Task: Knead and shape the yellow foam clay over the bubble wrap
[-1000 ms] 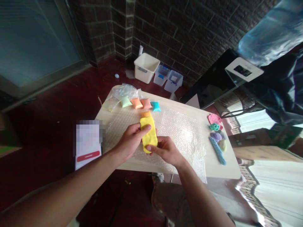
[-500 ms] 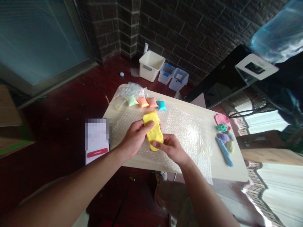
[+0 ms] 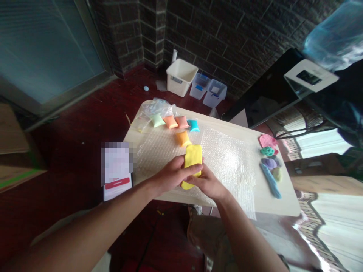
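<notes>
A flat, rounded slab of yellow modelling clay (image 3: 193, 154) is held between both hands above the table. My left hand (image 3: 173, 173) grips its left side, the thumb lying across its face. My right hand (image 3: 208, 183) holds the lower right part, its thumb pressed near the bottom end. The fingers behind the slab are mostly hidden. Just beyond the slab, an orange-yellow clay packet (image 3: 183, 139) lies on the bubble wrap (image 3: 224, 166). Farther back sit a light green packet (image 3: 157, 120), an orange packet (image 3: 170, 121), a salmon packet (image 3: 182, 121) and a blue packet (image 3: 194, 125).
Clear plastic bags (image 3: 159, 107) lie at the table's far left corner. On the right of the table (image 3: 286, 204) are a blue clay roll (image 3: 270, 181), a pink clay piece (image 3: 268, 141) and other coloured lumps. A phone-like screen (image 3: 117, 185) stands at the left edge. Bins (image 3: 181, 77) stand on the floor behind.
Both hands have brought the yellow slab nearer and to the right, and turned it more upright. My left thumb has slid down across it. The orange-yellow packet behind is now uncovered.
</notes>
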`<action>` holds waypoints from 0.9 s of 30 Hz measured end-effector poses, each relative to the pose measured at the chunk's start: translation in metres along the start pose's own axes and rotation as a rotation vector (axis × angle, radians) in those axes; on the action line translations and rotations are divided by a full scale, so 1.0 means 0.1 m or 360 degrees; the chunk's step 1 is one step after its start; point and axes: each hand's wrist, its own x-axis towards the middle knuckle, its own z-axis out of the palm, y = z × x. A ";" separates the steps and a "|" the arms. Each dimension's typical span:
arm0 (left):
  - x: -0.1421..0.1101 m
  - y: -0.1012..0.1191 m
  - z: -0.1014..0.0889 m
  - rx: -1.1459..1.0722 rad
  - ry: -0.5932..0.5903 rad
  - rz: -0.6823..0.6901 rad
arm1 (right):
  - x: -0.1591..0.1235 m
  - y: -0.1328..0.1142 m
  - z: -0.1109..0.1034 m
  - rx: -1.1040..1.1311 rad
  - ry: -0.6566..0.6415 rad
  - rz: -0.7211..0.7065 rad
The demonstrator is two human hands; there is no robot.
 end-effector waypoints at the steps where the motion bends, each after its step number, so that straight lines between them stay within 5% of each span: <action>1: 0.01 -0.02 0.01 0.0002 0.0000 0.0012 | 0.00 0.01 0.00 0.0009 0.0027 -0.0027; 7: 0.11 -0.13 -0.13 0.0209 0.0159 0.0277 | -0.01 -0.07 -0.13 -0.0287 -0.0002 0.0072; 12: 0.11 -0.10 -0.22 0.0439 0.0305 0.0460 | -0.02 -0.21 -0.19 -0.0270 0.0406 0.0014; 20: 0.16 -0.02 -0.16 -0.0567 0.0396 0.0185 | 0.03 -0.17 -0.16 -0.0194 0.0729 -0.0143; 27: 0.14 0.08 -0.16 -0.0795 0.0339 0.0127 | 0.04 -0.10 -0.14 -0.0263 0.0596 -0.0072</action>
